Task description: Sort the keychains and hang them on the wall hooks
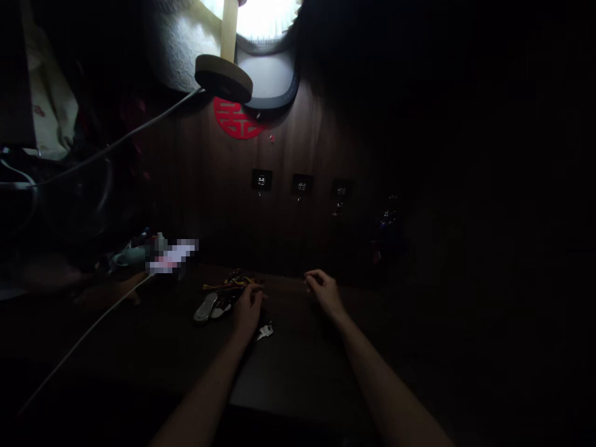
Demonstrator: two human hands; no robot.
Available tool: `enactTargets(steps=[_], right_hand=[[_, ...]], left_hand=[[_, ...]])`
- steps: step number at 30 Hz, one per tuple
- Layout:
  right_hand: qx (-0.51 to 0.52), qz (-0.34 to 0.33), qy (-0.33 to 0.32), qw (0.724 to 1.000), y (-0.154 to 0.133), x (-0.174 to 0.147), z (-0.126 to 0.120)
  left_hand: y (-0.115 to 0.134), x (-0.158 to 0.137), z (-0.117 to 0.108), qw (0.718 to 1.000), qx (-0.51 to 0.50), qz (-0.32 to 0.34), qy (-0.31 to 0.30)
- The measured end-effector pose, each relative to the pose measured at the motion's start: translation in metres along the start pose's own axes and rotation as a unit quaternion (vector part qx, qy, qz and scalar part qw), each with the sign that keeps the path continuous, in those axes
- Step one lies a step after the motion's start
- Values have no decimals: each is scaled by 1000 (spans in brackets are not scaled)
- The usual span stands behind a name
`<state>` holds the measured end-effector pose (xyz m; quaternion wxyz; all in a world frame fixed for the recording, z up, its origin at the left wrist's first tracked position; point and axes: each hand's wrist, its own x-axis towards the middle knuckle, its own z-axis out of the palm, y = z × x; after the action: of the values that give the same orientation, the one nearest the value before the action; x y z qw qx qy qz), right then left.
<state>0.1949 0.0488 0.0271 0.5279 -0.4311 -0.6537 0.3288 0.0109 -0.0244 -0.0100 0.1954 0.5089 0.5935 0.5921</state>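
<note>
My left hand (248, 308) rests low over the dark tabletop with its fingers curled; whether anything is in them is hidden. Beside its fingers lies a cluttered bunch of cords (235, 282) in yellow and dark tones. A silvery oval object (205, 308) lies left of that hand. Just right of the left wrist, a small key (265, 331) lies on the table. My right hand (325, 293) is apart from the left one, thumb and fingers drawn together in a pinch. Anything between those fingertips is too small and dark to name.
A lit lamp (267, 68) and a round wooden stand (223, 77) are at the top. Three metal locks (302, 185) line the dark wooden panel behind. At left are a blurred-out bright patch (172, 256), a white cable (93, 329) and a dim hand-like shape (123, 290).
</note>
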Motion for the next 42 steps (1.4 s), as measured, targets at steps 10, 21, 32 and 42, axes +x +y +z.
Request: enactTargets(steps=[10,21,32,42], right_hand=[[-166,-175,-247,939,14,-53,29],[-306,-182,-237,904,21,-56,27],[-227,-256,-229,911,16,-53,32],[-95,-255,-171,947,7,-54,39]], left_hand=[[-1,4,-7,998,12,-21,51],[-10,0,-2,991,120,47,-46],[-9,-5,0,946,272,102,-144],[-11,-4,1,984,95,80,-126]])
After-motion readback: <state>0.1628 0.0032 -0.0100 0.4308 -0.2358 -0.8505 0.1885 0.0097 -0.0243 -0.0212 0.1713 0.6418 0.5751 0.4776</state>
